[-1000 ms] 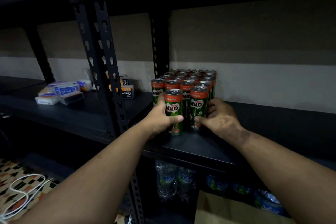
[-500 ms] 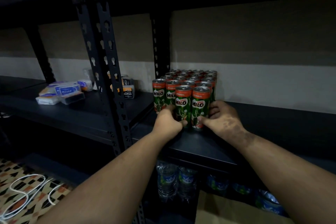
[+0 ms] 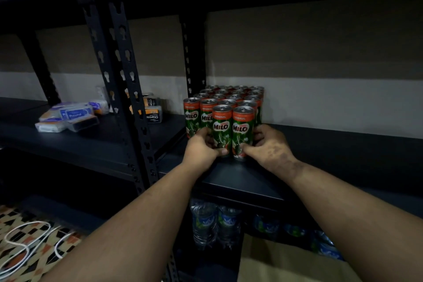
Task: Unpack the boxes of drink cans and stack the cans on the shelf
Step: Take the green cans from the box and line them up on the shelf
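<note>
We grip two front cans upright: left hand [image 3: 202,152] on left can [image 3: 220,131], right hand [image 3: 269,147] on right can [image 3: 242,133] (block [image 3: 231,96] directly behind, touching).

**Green and orange cans on black shelving**

I see the Milo cans [image 3: 223,110] in green with orange-red top bands, white lettering and silver lids. The shelf [image 3: 240,181] and its slotted uprights [image 3: 119,57] are black. The wall [image 3: 320,75] is grey-brown above, pale grey below. The packets [image 3: 68,117] look white and blue. The floor [image 3: 20,224] shows a cream, black and orange geometric pattern, crossed by a white cable [image 3: 27,245].
</note>
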